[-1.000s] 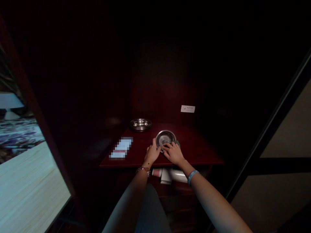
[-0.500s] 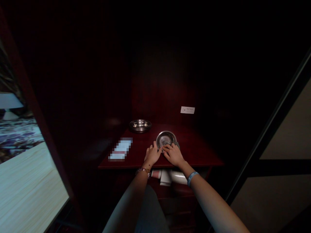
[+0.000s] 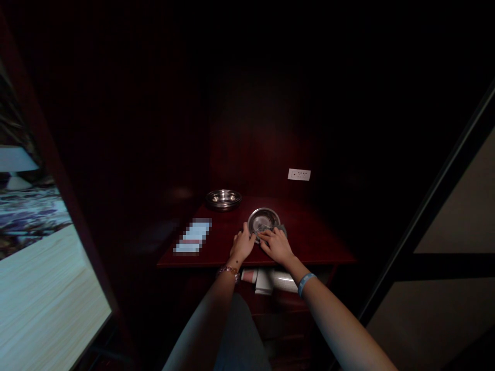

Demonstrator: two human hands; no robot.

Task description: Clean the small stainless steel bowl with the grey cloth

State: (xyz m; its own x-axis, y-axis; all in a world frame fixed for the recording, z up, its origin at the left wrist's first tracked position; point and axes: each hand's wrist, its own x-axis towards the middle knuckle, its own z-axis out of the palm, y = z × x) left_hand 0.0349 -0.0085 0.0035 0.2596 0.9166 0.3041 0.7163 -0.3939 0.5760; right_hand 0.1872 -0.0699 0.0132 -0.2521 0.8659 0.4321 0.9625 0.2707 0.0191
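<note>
A round steel bowl (image 3: 256,219) rests on the dark red shelf (image 3: 220,252), close to its front edge. My left hand (image 3: 243,244) is closed on the bowl's near left rim. My right hand (image 3: 277,245) presses a grey cloth (image 3: 281,227) against the near right side of the bowl, fingers reaching over the rim. Much of the cloth is hidden under that hand. Further back to the left stand several stacked steel bowls (image 3: 223,200).
A blurred-out white and blue rectangle (image 3: 193,237) lies on the shelf's left. A white socket plate (image 3: 299,174) is on the back wall. Below the shelf lie a pink-and-white paper cup (image 3: 249,276) and a white patterned roll (image 3: 285,281). A pale wooden surface (image 3: 46,293) is at left.
My right hand and the cloth have shifted slightly at the bowl's near right rim. The left hand stays on the rim; its fingers have moved a little.
</note>
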